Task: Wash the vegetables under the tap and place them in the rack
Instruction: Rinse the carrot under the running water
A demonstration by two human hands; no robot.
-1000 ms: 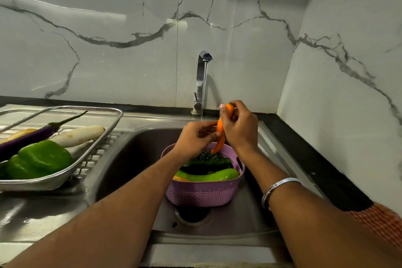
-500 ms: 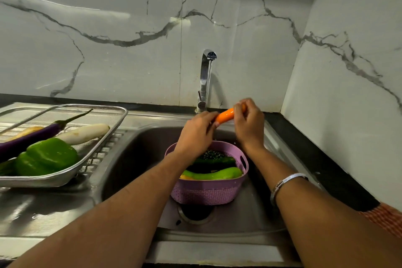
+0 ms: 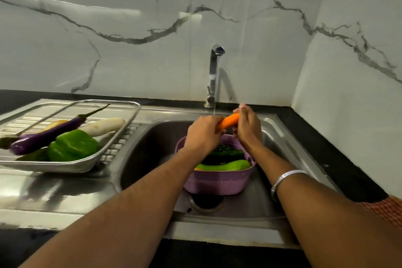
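1. The carrot (image 3: pixel 228 121) lies crosswise under the tap (image 3: pixel 214 76), above the purple basket (image 3: pixel 217 183).
2. Left hand (image 3: pixel 204 135) grips its lower end; right hand (image 3: pixel 248 128) pinches the higher end.
3. The rack (image 3: pixel 121 137) sits left of the tap, nearer the left hand.

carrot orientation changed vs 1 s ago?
Yes. The carrot was near upright over the basket; now it lies nearly level, held between left hand and right hand, below the tap.
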